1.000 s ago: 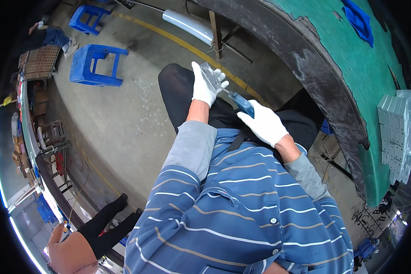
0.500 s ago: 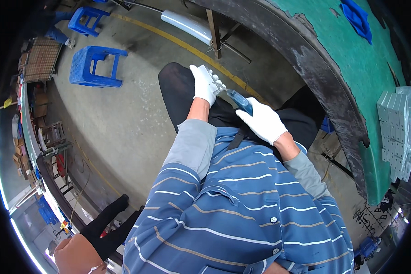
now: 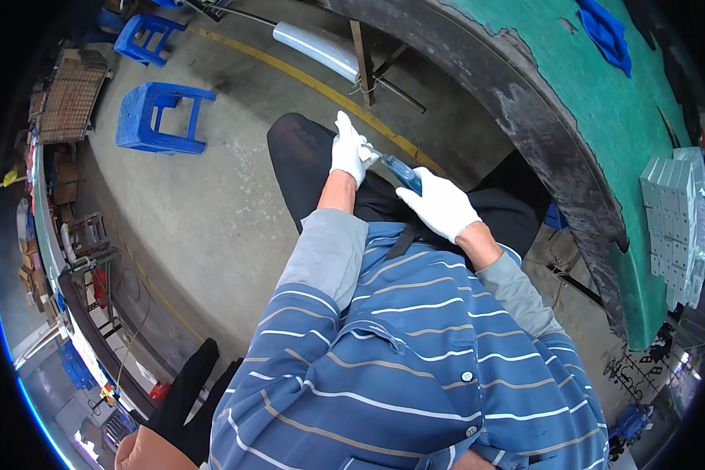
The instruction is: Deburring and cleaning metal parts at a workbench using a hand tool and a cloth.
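Observation:
Above my lap, my left hand [image 3: 346, 153] in a white glove is closed around a small pale grey flat piece, now mostly hidden by the fingers. My right hand [image 3: 444, 208], also gloved in white, grips a slim hand tool [image 3: 401, 173] with a blue handle. The tool's thin tip points at the piece in my left hand. Whether the tip touches it, I cannot make out.
A green-topped bench [image 3: 638, 282] with a worn dark edge curves along my right. On it are stacked pale grey parts [image 3: 670, 223] and a blue cloth [image 3: 605, 35]. Blue stools [image 3: 137, 117] stand at the left, and a person in dark trousers [image 3: 184, 399] is at lower left.
My left hand has turned, so the pale piece's flat face no longer shows. My right hand and the tool have shifted slightly left. The person at lower left has moved a little.

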The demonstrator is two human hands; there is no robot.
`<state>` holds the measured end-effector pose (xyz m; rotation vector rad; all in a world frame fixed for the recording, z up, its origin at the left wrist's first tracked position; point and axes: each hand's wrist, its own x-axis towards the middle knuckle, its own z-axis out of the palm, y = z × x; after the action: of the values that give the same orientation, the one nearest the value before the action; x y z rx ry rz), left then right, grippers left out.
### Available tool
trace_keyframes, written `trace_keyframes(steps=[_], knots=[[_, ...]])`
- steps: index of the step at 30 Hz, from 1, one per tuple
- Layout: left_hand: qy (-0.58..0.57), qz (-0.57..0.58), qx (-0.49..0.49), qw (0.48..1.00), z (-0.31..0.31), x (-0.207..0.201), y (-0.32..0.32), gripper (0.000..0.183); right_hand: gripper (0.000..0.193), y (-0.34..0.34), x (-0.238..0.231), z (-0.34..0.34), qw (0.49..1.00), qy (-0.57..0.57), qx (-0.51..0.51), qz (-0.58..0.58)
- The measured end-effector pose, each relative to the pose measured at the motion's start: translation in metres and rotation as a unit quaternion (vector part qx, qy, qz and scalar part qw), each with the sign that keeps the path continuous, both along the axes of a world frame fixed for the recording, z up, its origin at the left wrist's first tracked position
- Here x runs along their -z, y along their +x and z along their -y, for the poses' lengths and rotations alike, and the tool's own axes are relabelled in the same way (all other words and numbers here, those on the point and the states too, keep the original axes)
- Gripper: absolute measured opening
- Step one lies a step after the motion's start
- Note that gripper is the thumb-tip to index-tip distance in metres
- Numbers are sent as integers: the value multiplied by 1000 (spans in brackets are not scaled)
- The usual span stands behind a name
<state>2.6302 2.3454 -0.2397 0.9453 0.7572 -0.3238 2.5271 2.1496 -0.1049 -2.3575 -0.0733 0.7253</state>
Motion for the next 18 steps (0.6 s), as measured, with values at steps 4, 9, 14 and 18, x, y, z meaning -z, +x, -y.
trace_keyframes(steps=[4,9,14,18], knots=[[-22,3,9,1000,0,0,0,55,56,1,0,0,1000,-7,-11,2],[6,5,-12,1000,4,3,1,54,55,1,-2,-3,1000,-9,-14,8],[-22,35,-6,999,-3,18,1,53,55,1,3,-7,1000,-12,-20,1],[4,30,-8,1000,1,9,0,52,54,2,2,-6,1000,-12,-19,-2]])
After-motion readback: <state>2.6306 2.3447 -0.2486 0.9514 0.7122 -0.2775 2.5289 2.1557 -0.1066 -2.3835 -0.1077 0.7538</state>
